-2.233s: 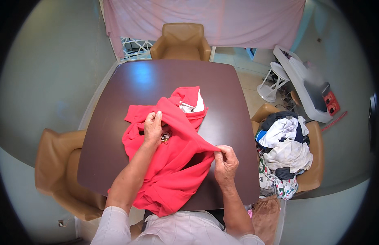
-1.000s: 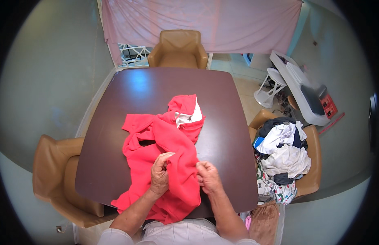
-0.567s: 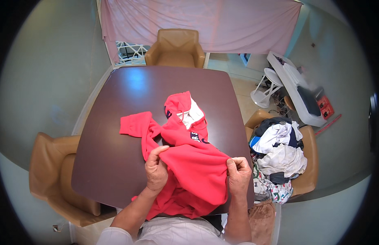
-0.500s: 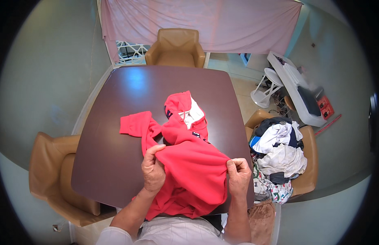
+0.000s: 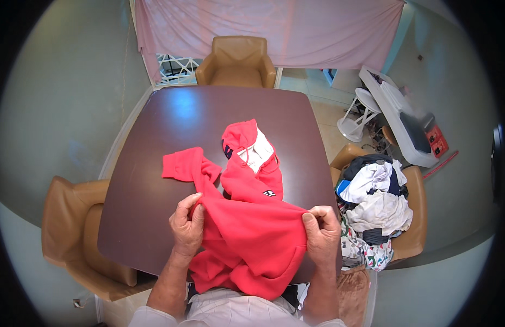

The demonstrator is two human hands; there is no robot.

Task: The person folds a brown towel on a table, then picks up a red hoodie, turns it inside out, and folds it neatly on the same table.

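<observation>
A red hoodie point(image 5: 252, 234) lies partly on the dark brown table point(image 5: 138, 218), its near end hanging toward my lap. My left hand point(image 5: 187, 224) pinches its fabric at the left, and my right hand point(image 5: 321, 231) pinches it at the right, so the cloth is stretched between them. Beyond my hands rests the hood, with its white lining facing up. One sleeve reaches out to the left on the tabletop. The other sleeve cannot be made out.
To the right, a tan armchair point(image 5: 417, 229) bears a heap of clothes point(image 5: 378, 210). Another tan armchair point(image 5: 72, 218) stands at the left, and a third armchair point(image 5: 239, 60) at the far edge. Farther right are a white stool point(image 5: 366, 101) and a white counter point(image 5: 421, 155).
My left hand has shifted left and my right hand slightly right, spreading the red cloth wider between them. The hoodie's lower part has drawn up a little.
</observation>
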